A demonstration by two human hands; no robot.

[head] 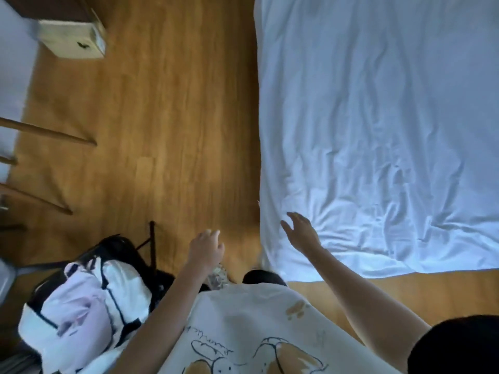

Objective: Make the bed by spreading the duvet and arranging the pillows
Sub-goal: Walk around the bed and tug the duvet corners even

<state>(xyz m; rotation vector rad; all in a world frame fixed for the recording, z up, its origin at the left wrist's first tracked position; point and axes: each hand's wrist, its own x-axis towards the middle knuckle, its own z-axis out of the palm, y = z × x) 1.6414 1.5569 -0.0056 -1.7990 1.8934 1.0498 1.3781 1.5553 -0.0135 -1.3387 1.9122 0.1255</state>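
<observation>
A white, wrinkled duvet [378, 117] lies spread over the bed and fills the right half of the view, its near corner hanging at the bed's lower left. My right hand [301, 232] hovers over that near corner with fingers spread and relaxed, holding nothing. My left hand [206, 249] is over the wooden floor to the left of the bed, fingers loosely curled, empty. No pillows are in view.
Wooden floor [167, 130] runs along the bed's left side. A white and lilac backpack [86, 300] sits on a dark folding stand at lower left. A pale box [73, 40] stands at upper left, with wooden furniture legs [54, 136] at the left edge.
</observation>
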